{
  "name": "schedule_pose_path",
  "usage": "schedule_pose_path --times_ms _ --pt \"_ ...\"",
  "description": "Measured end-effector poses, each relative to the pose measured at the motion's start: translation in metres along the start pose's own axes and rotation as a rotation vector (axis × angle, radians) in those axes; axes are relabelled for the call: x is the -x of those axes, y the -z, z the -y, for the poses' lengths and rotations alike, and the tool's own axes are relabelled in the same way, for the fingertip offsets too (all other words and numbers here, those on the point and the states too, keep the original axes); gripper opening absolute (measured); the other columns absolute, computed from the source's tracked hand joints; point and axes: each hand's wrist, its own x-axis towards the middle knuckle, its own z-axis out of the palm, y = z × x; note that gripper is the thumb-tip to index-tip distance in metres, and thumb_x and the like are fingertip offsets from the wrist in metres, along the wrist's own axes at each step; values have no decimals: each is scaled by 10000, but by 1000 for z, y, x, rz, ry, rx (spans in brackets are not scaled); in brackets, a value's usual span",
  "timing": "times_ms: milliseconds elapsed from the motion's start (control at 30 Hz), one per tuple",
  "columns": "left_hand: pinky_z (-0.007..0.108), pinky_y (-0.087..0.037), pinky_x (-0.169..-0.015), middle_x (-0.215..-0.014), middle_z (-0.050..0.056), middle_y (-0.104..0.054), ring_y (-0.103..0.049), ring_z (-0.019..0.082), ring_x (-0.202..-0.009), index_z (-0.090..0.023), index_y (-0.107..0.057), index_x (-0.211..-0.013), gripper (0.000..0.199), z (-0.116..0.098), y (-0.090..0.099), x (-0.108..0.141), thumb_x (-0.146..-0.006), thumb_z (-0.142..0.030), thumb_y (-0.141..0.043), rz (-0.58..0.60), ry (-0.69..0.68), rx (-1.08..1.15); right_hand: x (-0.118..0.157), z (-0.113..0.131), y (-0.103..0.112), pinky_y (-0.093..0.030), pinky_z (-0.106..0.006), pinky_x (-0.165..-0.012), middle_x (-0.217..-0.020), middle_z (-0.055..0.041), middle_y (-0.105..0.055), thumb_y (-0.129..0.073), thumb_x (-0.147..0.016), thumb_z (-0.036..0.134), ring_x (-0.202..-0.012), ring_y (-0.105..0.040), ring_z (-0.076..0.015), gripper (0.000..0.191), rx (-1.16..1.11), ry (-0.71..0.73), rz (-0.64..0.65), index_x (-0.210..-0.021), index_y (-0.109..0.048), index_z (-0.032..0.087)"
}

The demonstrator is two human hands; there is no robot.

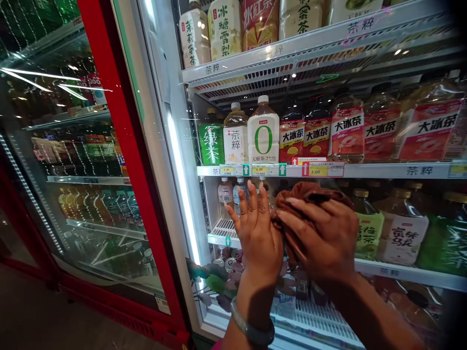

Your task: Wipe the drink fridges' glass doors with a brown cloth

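My right hand [317, 238] is closed round a bunched brown cloth [301, 192], held up in front of the drink shelves. Beside it, on the left, my left hand [259, 238] is raised with its fingers stretched upward and nothing in them; its edge is close against the cloth. Whether it rests on glass I cannot tell. A grey bangle [251, 330] circles my left wrist. Just above the hands runs a shelf edge [372, 171] with price tags. A white-labelled bottle [263, 131] marked with a green 0 stands on that shelf. The hands hide part of the lower shelf.
Several red-labelled tea bottles [346, 126] line the middle shelf. Lower right stand bottles with pale labels [401, 238]. A lit strip [182, 189] runs down the cooler's left side. Further left is a red-framed cooler door [120, 141]. Faint reflections lie over the view.
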Motion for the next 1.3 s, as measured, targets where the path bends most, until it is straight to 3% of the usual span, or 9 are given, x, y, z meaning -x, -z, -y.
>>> schedule_pose_path --times_ms 100,267,400,500,733,833,967,1200,1300 --pt "555 67 -1344 -1760 -6 -194 -48 217 -1653 -340 -78 -1686 820 7 3 -1 -998 -74 -436 -16 22 -3 7 -9 5 -454 -432 -1018 -1237 -28 -721 -797 -857 303 -1088 -593 -233 381 -2 47 37 -1226 -705 328" --pt "538 77 -1347 -1760 -28 -192 -49 202 -1652 -349 -75 -1684 811 10 4 -2 -1003 -76 -422 -23 24 6 -23 2 -6 -428 -469 -1082 -1270 -58 -704 -791 -858 244 -1178 -584 -256 341 65 -140 -73 -1186 -713 297" --pt "547 57 -1347 -1749 -13 -231 -79 212 -1649 -365 -101 -1680 774 16 8 -5 -1023 -100 -414 -39 49 15 -26 24 -19 -413 -468 -1082 -1240 -42 -730 -765 -876 269 -1181 -551 -254 306 10 -51 -31 -1178 -723 294" --pt "571 24 -1346 -1754 -10 -220 -89 225 -1649 -380 -130 -1676 751 22 11 -6 -1033 -107 -406 -49 90 13 -14 24 -15 -415 -460 -1079 -1224 -36 -738 -761 -875 264 -1153 -549 -243 310 -43 14 32 -1181 -728 292" --pt "559 22 -1351 -1764 -20 -185 -51 217 -1653 -369 -153 -1675 717 24 10 -4 -1045 -116 -381 -51 104 10 -41 30 -27 -393 -467 -1100 -1259 -27 -722 -757 -883 250 -1197 -556 -250 283 0 -130 -62 -1159 -731 307" --pt "568 8 -1349 -1752 13 -240 -90 225 -1652 -358 -183 -1674 683 30 11 -5 -1058 -149 -393 -66 115 11 -42 44 -38 -396 -460 -1085 -1237 -11 -740 -757 -885 263 -1167 -541 -248 255 -28 -60 -74 -1137 -737 292" --pt "587 -3 -1342 -1760 34 -213 -83 229 -1655 -347 -203 -1672 659 40 17 -7 -1065 -154 -374 -83 151 2 -25 42 -33 -397 -462 -1093 -1248 -11 -741 -746 -887 241 -1166 -542 -243 280 -77 25 9 -1163 -728 283" --pt "571 -15 -1346 -1763 37 -212 -79 223 -1655 -327 -228 -1669 640 45 21 -8 -1066 -164 -365 -69 157 2 -46 46 -42 -397 -463 -1082 -1235 -16 -741 -743 -893 271 -1172 -538 -241 232 -26 -57 -84 -1123 -745 300" --pt "555 -38 -1351 -1761 43 -218 -76 221 -1655 -318 -236 -1670 626 51 24 -8 -1071 -185 -363 -66 153 18 -43 58 -48 -390 -457 -1094 -1246 -7 -740 -729 -906 274 -1179 -545 -229 227 -42 -9 -28 -1131 -749 300"
